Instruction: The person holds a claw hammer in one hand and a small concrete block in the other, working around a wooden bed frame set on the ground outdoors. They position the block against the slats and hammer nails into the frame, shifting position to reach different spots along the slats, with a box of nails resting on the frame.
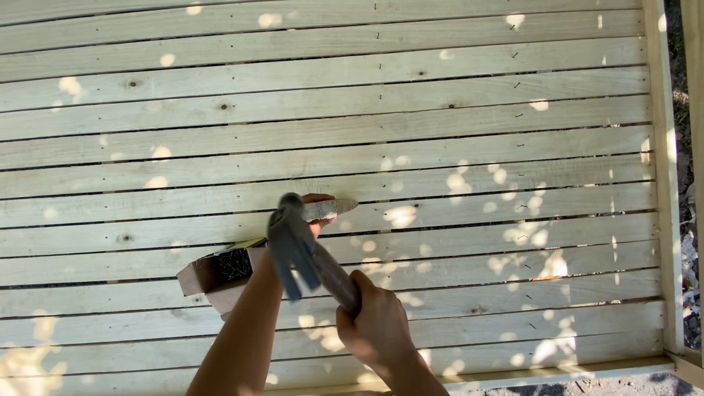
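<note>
Fingers of right hand [378, 326] grip hammer [297, 246]; left hand [317, 209] pinches something unclear over sun-dappled slatted wood [440, 110].

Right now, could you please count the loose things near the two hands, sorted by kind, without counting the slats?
Hammer, held in the right hand: 1
Cardboard box of dark nails, open, lying on the wooden slats: 1
Small wooden piece, at the left hand: 1
Total: 3
</note>
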